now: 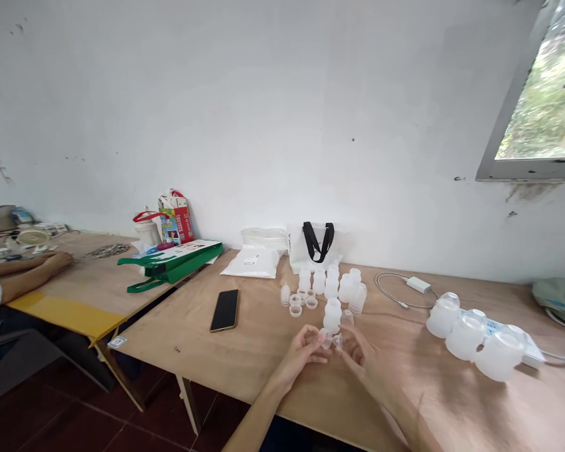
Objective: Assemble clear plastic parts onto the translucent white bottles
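My left hand [302, 353] pinches a small clear piece [326, 341] that looks like a bottle teat. Close beside it, another small clear piece [338, 341] of similar look is between the fingertips of my right hand [361, 353]. Just beyond my fingers stands a translucent white bottle [332, 314], with a clear dome cap [347, 318] to its right. Several more small white bottles [319, 281] are grouped behind. Left of these lie several loose screw rings [295, 311] and a stack of clear teat-like parts [285, 294].
At right, three larger capped bottles [499, 355] stand beside a power strip [532, 355]; a white adapter [418, 284] and cable lie behind. A phone [225, 310], white packet [252, 262] and white bag [296, 248] are on the table. Another person's arm [32, 276] rests at left.
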A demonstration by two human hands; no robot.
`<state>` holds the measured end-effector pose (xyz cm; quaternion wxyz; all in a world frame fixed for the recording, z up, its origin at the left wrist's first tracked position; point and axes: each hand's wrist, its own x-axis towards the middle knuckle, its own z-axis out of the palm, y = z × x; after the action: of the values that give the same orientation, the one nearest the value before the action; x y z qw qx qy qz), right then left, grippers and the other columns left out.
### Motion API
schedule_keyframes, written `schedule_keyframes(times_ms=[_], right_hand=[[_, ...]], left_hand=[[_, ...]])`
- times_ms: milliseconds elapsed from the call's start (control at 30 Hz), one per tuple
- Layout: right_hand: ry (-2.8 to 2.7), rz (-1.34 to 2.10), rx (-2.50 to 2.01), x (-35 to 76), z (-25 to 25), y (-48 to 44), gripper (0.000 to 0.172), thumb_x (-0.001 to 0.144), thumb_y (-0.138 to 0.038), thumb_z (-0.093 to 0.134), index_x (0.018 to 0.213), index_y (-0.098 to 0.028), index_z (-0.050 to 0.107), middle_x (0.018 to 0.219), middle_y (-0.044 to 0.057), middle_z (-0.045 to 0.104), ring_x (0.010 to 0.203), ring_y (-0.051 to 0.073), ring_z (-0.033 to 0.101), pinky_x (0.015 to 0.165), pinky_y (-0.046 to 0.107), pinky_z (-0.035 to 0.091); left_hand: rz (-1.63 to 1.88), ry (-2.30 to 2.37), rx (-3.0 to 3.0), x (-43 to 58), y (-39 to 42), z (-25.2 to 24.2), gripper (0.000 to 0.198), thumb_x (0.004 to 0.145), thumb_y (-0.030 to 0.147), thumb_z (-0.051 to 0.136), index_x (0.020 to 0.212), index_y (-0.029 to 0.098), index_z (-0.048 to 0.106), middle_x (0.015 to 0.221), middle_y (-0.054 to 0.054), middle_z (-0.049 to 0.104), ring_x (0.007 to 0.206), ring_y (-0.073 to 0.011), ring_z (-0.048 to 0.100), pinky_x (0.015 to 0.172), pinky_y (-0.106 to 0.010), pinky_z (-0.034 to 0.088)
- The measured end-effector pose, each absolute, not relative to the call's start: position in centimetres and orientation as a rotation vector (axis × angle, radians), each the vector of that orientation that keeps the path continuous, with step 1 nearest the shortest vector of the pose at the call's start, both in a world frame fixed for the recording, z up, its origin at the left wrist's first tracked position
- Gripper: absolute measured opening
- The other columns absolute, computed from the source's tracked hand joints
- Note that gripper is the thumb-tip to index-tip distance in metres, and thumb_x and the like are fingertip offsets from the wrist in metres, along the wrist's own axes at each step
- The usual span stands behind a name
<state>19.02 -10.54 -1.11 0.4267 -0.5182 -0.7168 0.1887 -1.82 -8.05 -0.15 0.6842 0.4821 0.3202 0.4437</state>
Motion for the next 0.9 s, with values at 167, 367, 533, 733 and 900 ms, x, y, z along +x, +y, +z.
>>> schedule_keyframes(times_ms=[167, 367, 533, 733, 900], right_hand=[[-1.837, 0.535, -1.281, 19.0, -1.9, -10.4, 0.037, 0.096, -0.057, 0.057, 0.115, -0.026, 0.067, 0.080, 0.001, 0.074, 0.063, 0.019, 0.068, 0.062, 0.031, 0.056], [-1.864, 0.468, -1.288, 19.3, -1.7, -10.5, 0.035, 0.094, -0.056, 0.062, 0.117, -0.032, 0.075, 0.085, 0.003, 0.079, 0.064, 0.023, 0.070, 0.063, 0.037, 0.060], [-1.882, 0.442, -1.133, 19.0, -0.5, -11.1, 0.034, 0.102, -0.045, 0.053, 0.125, -0.032, 0.075, 0.116, 0.006, 0.079, 0.091, 0.025, 0.077, 0.079, 0.037, 0.065], [-1.903, 0.254, -1.039, 18.8, 0.2, -11.3, 0.031, 0.104, -0.035, 0.049, 0.119, -0.032, 0.076, 0.120, 0.007, 0.075, 0.113, 0.025, 0.071, 0.098, 0.040, 0.061], [-1.883, 0.388, -1.115, 18.7, -0.3, -11.2, 0.030, 0.103, -0.040, 0.050, 0.113, -0.030, 0.077, 0.137, 0.008, 0.067, 0.105, 0.022, 0.073, 0.074, 0.029, 0.063]], left_hand=[[0.911, 0.698, 1.237, -1.1, -8.5, 0.1, 0.061, 0.078, 0.061, 0.083, 0.117, 0.017, 0.066, 0.091, -0.007, 0.078, 0.085, -0.0194, 0.074, 0.078, -0.028, 0.054], [0.941, 0.751, 1.213, -1.0, -8.6, 0.3, 0.064, 0.075, 0.066, 0.083, 0.111, 0.016, 0.068, 0.087, -0.008, 0.078, 0.076, -0.0201, 0.075, 0.073, -0.029, 0.056], [1.035, 0.760, 1.143, -0.7, -9.2, 1.1, 0.065, 0.078, 0.069, 0.078, 0.114, 0.015, 0.067, 0.084, -0.007, 0.076, 0.066, -0.0181, 0.072, 0.062, -0.028, 0.058], [0.999, 0.688, 1.074, -0.4, -9.6, 1.3, 0.064, 0.079, 0.071, 0.075, 0.110, 0.015, 0.067, 0.093, -0.008, 0.074, 0.060, -0.0144, 0.070, 0.056, -0.025, 0.057], [0.918, 0.668, 1.097, -0.3, -9.4, 0.7, 0.060, 0.080, 0.071, 0.074, 0.102, 0.016, 0.063, 0.080, -0.003, 0.069, 0.056, -0.0158, 0.070, 0.054, -0.026, 0.056]])
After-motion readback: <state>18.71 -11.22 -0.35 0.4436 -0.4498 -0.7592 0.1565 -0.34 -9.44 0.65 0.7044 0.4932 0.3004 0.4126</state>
